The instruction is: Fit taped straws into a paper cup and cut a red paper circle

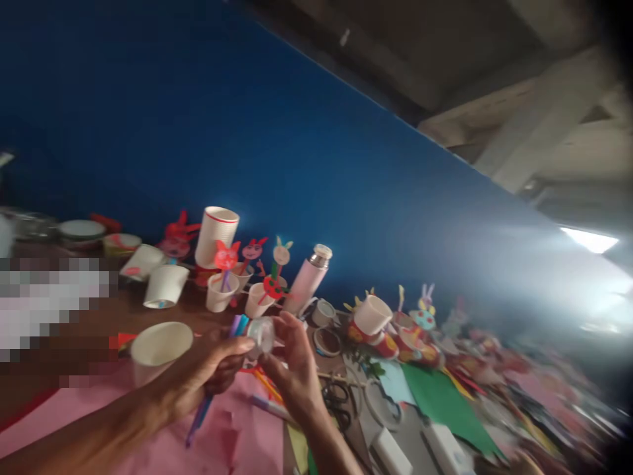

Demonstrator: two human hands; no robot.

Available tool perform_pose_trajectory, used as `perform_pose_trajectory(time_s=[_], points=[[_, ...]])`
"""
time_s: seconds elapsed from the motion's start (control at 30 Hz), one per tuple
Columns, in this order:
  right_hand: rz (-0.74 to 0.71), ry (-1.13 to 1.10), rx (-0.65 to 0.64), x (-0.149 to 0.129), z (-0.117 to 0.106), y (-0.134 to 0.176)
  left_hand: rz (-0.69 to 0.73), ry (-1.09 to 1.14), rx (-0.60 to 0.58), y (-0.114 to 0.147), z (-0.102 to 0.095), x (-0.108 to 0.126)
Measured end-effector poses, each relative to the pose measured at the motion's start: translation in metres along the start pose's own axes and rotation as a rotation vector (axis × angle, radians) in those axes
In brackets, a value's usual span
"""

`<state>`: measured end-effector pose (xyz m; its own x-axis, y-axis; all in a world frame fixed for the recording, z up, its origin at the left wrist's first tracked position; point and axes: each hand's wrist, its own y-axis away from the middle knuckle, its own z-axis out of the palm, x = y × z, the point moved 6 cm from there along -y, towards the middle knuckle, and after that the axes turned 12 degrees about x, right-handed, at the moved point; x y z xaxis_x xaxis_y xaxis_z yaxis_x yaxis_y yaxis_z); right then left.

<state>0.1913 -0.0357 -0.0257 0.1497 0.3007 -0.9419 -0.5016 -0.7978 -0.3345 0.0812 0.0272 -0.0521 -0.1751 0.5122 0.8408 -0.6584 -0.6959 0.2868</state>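
Note:
My left hand (225, 366) is closed around a blue stick (242, 325) and a purple stick (196, 422), which look like pens or straws. Its thumb presses on a small clear round thing (262, 335), too blurred to tell whether it is a tape roll or a little jar. From the other side, the curved fingers and thumb of my right hand (299, 369) grip the same clear piece. Below both hands lies pink paper (247, 435), with a white-and-purple marker (271, 406) on it. A large white paper cup (161, 346) stands just left of my left wrist.
Paper cups with red animal cutouts (226, 256) stand behind, beside a pink thermos (306, 280) against the blue wall (198, 132). To the right are black-handled scissors (336, 402), a tape roll (383, 402), green paper (445, 402) and white boxes (390, 452).

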Motion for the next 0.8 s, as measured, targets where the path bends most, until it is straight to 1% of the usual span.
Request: perform_pose_trajectory(time_s=[0.07,0.2,0.3,0.4,0.5,0.67,0.73,0.8], points=[[0.034,-0.02,-0.03,0.006,0.001,-0.001,-0.003,0.011,-0.008,0.003,0.003,0.005],[0.092,-0.056,-0.089,0.016,0.004,0.0,0.007,0.01,0.036,0.007,0.005,0.011],[0.108,-0.102,-0.113,0.02,0.006,0.001,-0.001,0.016,0.056,0.005,0.004,0.011],[0.122,-0.128,-0.108,0.021,0.007,0.002,-0.01,0.017,0.05,0.003,0.003,0.008],[0.112,-0.081,-0.079,0.018,0.008,0.002,-0.023,0.028,0.041,0.001,0.003,0.006],[0.041,0.123,0.017,0.008,0.006,0.003,-0.057,0.041,0.042,-0.002,0.002,0.003],[0.024,0.144,0.008,0.005,0.006,0.003,-0.07,0.034,0.035,-0.002,0.002,0.003],[0.025,0.117,-0.035,0.006,0.007,0.004,-0.076,0.026,0.024,-0.002,0.002,0.004]])
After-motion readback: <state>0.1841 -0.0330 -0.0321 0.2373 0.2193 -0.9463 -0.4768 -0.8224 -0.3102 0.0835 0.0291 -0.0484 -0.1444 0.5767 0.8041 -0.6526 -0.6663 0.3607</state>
